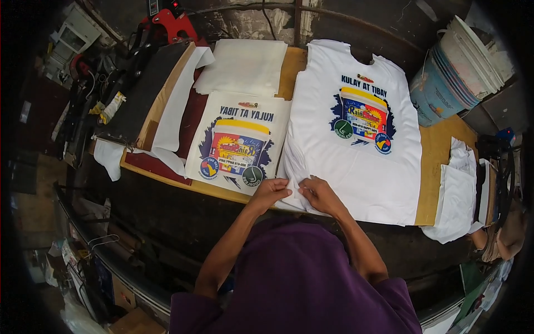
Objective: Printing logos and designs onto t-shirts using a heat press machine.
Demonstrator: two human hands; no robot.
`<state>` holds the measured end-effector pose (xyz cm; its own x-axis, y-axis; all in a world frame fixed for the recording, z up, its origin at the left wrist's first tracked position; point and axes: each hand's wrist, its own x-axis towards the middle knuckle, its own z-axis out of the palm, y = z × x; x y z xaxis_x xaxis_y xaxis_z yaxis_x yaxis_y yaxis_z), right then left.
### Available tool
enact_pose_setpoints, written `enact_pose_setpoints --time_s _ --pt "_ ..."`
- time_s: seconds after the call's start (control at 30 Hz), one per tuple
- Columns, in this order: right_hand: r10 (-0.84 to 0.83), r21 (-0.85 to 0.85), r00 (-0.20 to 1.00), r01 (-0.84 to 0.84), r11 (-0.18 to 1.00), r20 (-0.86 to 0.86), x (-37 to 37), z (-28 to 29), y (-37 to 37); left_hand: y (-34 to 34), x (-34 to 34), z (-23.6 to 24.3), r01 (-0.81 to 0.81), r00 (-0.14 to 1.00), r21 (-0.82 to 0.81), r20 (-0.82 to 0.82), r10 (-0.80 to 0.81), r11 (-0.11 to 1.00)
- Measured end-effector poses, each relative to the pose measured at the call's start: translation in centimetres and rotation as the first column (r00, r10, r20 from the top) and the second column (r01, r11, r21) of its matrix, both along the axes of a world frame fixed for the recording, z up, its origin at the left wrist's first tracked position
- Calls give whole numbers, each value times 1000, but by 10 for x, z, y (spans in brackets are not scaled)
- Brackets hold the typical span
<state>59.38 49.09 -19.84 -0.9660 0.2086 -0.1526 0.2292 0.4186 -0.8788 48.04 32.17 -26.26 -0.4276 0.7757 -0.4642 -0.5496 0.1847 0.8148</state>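
Note:
At the near edge of the yellow table (431,200), my left hand (269,193) and my right hand (316,193) both pinch the folded white fabric along the left lower edge of a stack of white shirts (361,178). The top shirt lies face up, with a colourful bucket print (362,114) on its front. Left of it, beside my left hand, lies a paper sheet (200,133) with a mirrored version of that print. A pile of plain pale sheets (240,64) lies above this sheet.
Stacked buckets (445,72) stand at the back right, near more folded white fabric (453,206). At the left are a dark board (144,83) with white material under its edge and red-and-black machinery (169,28). A metal rail (119,267) runs below the table at the lower left.

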Motion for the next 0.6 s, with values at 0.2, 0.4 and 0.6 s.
enact_pose_setpoints --time_s 0.2,0.4,0.6 --pt "7 9 999 -7 1000 -36 2 -14 8 1 -1 2 11 1000 32 -6 -11 999" --pt "-30 91 1000 29 995 7 -4 -19 -2 6 -1 5 -78 970 99 237 53 992" --pt "14 49 991 -8 999 -135 5 -19 10 8 6 8 -38 997 -18 -75 36 999"
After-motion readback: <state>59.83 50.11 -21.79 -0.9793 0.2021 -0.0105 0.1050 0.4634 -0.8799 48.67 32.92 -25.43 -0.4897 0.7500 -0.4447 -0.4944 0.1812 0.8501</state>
